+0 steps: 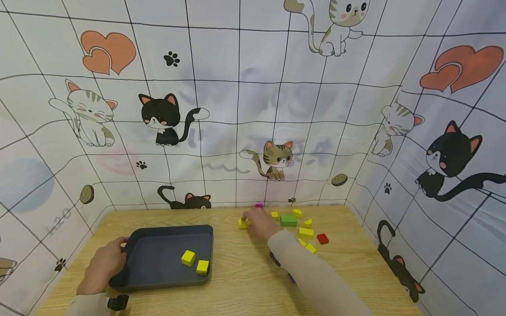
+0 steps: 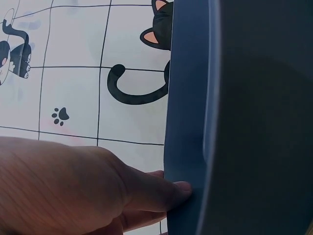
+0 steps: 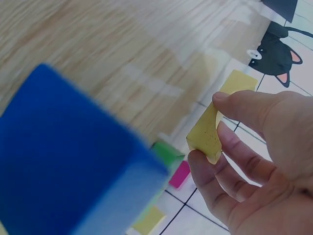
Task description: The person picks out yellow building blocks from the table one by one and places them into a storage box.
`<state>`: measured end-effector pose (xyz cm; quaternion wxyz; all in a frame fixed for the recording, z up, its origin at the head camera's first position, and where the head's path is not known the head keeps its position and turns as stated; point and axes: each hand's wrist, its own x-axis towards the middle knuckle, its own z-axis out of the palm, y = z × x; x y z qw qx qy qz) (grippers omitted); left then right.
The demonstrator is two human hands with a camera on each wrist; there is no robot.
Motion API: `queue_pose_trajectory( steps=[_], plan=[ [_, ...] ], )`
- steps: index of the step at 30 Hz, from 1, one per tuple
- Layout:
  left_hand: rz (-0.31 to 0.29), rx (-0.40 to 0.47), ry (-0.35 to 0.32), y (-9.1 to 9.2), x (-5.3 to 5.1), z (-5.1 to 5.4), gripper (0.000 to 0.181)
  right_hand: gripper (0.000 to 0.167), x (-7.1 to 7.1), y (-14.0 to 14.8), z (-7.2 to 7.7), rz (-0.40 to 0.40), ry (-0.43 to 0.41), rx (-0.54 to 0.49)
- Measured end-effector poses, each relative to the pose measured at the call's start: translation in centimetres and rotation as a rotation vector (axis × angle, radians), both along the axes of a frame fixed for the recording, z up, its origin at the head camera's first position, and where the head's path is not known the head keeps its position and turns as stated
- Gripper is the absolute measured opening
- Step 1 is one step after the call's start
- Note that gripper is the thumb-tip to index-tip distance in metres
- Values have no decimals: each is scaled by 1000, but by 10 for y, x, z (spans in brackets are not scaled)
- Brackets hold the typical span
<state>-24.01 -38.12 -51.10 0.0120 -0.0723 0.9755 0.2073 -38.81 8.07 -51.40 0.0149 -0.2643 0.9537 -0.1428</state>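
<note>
My left hand grips the left rim of a dark grey tray, the thumb lying on the rim in the left wrist view. Inside the tray, near its right side, lie two yellow blocks, one behind the other. Toward the back of the table, my right hand pinches a yellow arch-shaped block between thumb and fingers. The curved cutout of that block faces the palm in the right wrist view. Only part of it shows past the fingers in the head view.
Right of my right hand lie a green block, a red block and several yellow blocks. A magenta block sits at the back edge. A blue block is partly hidden by my right forearm. Cat-print cloth surrounds the wooden table.
</note>
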Motion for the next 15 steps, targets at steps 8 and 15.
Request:
queue_pose_trajectory(
  steps=[8,15],
  plan=[
    [-9,-2,4,-1,-1,-3,54,33,10,-15,11,-7,17,-7],
    [-1,1,-2,-3,-3,-4,54,32,20,-36,20,25,100,2]
  ],
)
